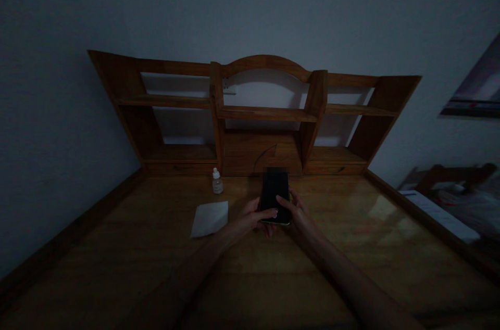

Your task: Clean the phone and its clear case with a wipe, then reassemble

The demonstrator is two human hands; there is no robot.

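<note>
The left hand (253,218) and the right hand (297,210) are gripping a black rectangular smartphone (275,192) with a pale metallic edge at lower centre of the frame. Both hands are nearly closed, their fingers wrapping its lower half from either side, which is supporting the device and keeping its glossy dark face turned upward toward the head camera. Nothing legible is showing on the face, and the phone's top end is blurred. Whether its lower edge is touching the table cannot be determined.

Left of the hands, a small white plastic dropper bottle (217,182) with a tapered cap is standing upright, and a flat white square of paper or tissue (210,219) is lying just below it, both within easy reach of the left hand. The smooth, honey-brown wooden table (344,249) is carrying these items. A wooden shelf hutch with an arched top rail (265,65) is standing along the table's far edge, with a dark wooden bed frame (453,175) showing at right.
</note>
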